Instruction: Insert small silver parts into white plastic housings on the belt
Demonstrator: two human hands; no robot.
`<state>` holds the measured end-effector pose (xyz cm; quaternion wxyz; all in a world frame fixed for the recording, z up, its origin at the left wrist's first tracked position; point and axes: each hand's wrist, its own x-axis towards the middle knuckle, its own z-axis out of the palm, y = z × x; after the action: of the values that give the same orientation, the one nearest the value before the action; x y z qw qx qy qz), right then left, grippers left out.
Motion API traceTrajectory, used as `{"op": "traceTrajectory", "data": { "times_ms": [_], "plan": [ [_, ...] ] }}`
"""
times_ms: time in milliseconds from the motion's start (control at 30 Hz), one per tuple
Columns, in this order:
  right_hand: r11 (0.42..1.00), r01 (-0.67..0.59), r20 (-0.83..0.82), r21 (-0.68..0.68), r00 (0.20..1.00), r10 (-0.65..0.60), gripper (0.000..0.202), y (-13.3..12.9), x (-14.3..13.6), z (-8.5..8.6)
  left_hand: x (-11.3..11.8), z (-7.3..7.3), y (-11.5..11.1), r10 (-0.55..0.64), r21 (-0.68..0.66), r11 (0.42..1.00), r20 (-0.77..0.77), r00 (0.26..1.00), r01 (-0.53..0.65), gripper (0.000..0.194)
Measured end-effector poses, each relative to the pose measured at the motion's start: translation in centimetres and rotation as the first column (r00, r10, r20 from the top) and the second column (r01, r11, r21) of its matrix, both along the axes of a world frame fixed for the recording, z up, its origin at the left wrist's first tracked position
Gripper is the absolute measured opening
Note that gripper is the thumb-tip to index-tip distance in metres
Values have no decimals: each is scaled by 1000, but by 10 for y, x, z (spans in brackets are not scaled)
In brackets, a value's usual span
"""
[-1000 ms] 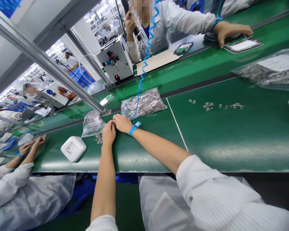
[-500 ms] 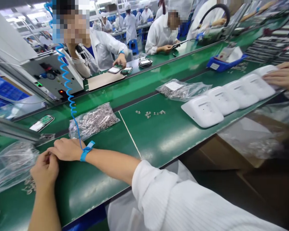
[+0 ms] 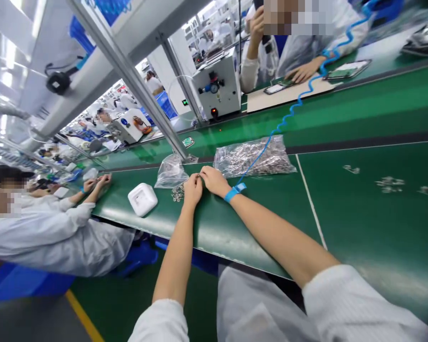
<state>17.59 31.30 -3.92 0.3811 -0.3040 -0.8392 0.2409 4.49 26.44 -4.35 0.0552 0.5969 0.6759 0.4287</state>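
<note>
My left hand (image 3: 193, 190) and my right hand (image 3: 214, 181) meet fingertip to fingertip over the green bench (image 3: 235, 228). Both are closed in a pinch on something too small to make out. A blue strap (image 3: 234, 192) with a coiled cord circles my right wrist. Just left of my left hand lies a small heap of metal parts (image 3: 177, 193), beside an opened clear bag (image 3: 171, 171). Behind my right hand rests a full bag of small metal parts (image 3: 255, 156). A white plastic housing (image 3: 142, 199) sits farther left.
Loose metal pieces (image 3: 390, 184) lie on the bench at the right. At the left edge a co-worker in a white coat (image 3: 53, 228) sits with hands over the bench. Across it, another person's hand (image 3: 303, 71) rests near a circuit board. A metal post (image 3: 139, 90) slants down behind the bags.
The view has swung left, bringing the white housing and the left co-worker into sight, while the row of white housings at the right has left it. My hands are still together.
</note>
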Motion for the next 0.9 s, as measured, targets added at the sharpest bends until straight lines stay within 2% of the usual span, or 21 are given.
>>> {"op": "traceTrajectory", "data": {
  "times_ms": [133,267,467,667,900],
  "plan": [
    [992,-27,74,127,997,17,15,0,11,-4,4,-9,2,-121,-29,991,209,970,130,18],
    [989,44,63,143,997,-53,20,-1,11,-4,2,-12,6,-176,-38,979,348,921,202,23],
    [986,141,16,84,990,-143,21,2,11,-8,0,-10,6,-188,-11,977,435,881,214,24],
    [990,133,-20,56,991,-132,19,3,11,-9,3,-6,4,-196,5,975,498,845,223,28],
    [994,110,-79,10,991,-109,18,5,12,-9,10,1,1,-219,6,964,582,783,265,44]
  ]
}}
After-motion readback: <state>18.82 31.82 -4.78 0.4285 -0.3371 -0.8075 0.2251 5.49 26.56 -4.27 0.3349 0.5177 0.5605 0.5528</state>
